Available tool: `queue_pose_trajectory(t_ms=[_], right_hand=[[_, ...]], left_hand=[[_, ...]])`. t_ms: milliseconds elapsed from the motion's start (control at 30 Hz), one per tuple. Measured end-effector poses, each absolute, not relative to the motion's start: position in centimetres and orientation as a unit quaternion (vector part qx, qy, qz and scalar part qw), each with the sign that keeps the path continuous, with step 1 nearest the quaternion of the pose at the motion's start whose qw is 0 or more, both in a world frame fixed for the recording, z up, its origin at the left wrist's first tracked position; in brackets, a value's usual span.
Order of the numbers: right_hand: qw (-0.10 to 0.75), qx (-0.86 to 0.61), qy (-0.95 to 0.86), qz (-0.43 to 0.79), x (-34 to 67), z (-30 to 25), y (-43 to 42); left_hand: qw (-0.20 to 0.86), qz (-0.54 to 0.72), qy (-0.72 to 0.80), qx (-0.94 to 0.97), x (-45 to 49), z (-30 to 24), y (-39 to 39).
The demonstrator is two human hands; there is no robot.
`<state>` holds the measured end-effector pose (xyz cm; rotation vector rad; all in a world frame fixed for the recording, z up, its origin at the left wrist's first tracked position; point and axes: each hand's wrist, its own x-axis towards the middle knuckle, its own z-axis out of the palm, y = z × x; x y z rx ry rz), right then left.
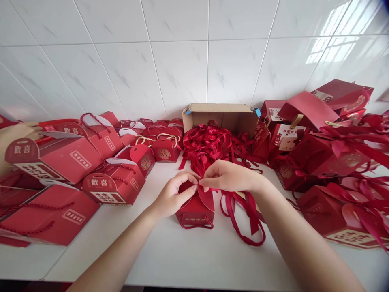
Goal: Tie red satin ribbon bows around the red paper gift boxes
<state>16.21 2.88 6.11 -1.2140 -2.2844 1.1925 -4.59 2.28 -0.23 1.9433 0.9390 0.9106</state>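
Observation:
A small red gift box [195, 207] with a twisted cord handle stands on the white table in front of me. My left hand [179, 192] is closed in a pinch at the left of its top flap. From the right, my right hand [226, 176] pinches at the same spot, fingertips nearly meeting those of the left. A red ribbon [251, 215] runs from beneath the right hand and lies looped on the table. The fingers partly hide the ribbon at the box top.
Behind my hands, a cardboard box [219, 107] lies on its side with tangled red ribbons [209, 142] spilling out. Red gift boxes [73, 158] with cord handles crowd the left. Ribboned boxes [328, 150] are piled at right. Another person's hand [21, 136] is at far left.

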Motion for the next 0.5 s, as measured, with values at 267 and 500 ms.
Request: queue_pose_trajectory(t_ms=[267, 500], right_hand=[[0.250, -0.382, -0.829, 0.324, 14.8, 4.9, 3.2], [0.480, -0.286, -0.759, 0.333, 16.7, 8.1, 0.8]], left_hand=[[0.380, 0.414, 0.388, 0.731, -4.8, 0.1, 2.2], [0.400, 0.369, 0.357, 0.759, -5.5, 0.3, 2.2]])
